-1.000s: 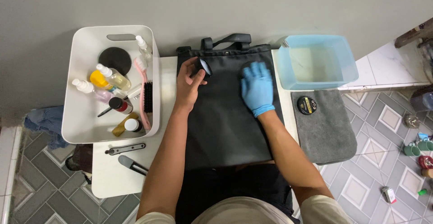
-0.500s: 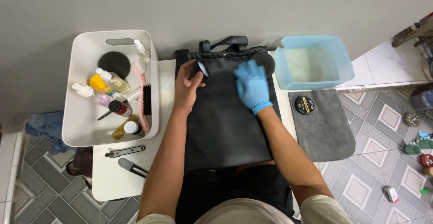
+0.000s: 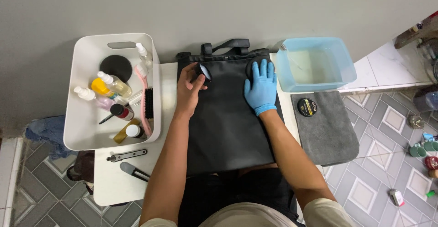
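A black bag (image 3: 228,126) lies flat on the white table (image 3: 114,181), its handles (image 3: 228,44) toward the wall. My bare left hand (image 3: 189,87) rests at the bag's far left corner and pinches a small round black object with a pale face (image 3: 203,71). My right hand (image 3: 261,87), in a blue glove, lies palm down near the bag's far right corner. Its fingers press on a black round pad (image 3: 252,65) that is mostly hidden under them.
A white bin (image 3: 86,131) on the left holds bottles, brushes and a black round pad. A light blue tub (image 3: 315,67) with water stands at the right. In front of it a grey towel (image 3: 328,131) carries a round black tin (image 3: 307,107). Two metal tools (image 3: 130,161) lie front left.
My gloved right hand has slid across the bag, away from me and to the right, toward the far right corner. My left hand has stayed in place.
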